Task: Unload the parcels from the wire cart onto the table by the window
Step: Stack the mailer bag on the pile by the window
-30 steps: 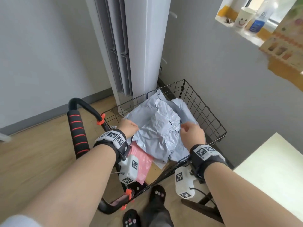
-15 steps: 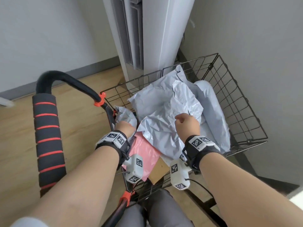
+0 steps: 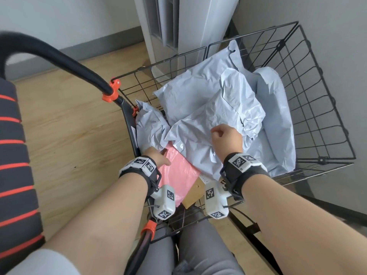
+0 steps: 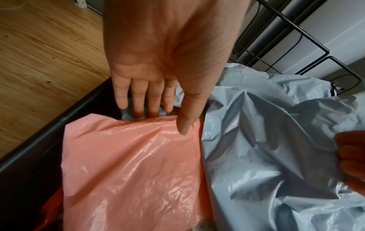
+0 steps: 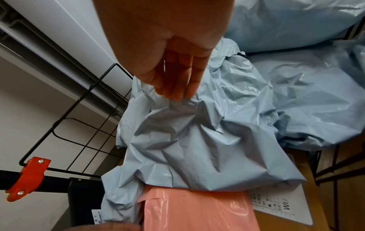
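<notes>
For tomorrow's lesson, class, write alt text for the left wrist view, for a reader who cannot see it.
A left hand reaches down with straight fingers behind the top edge of a pink plastic parcel, thumb resting on it. A crumpled grey-blue parcel lies beside it, with the black wire cart behind and wooden floor alongside.

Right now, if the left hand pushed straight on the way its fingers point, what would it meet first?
Probably the small grey parcel behind the pink parcel: the left hand's fingertips already dip past the pink edge toward it. Depth is unclear.
</notes>
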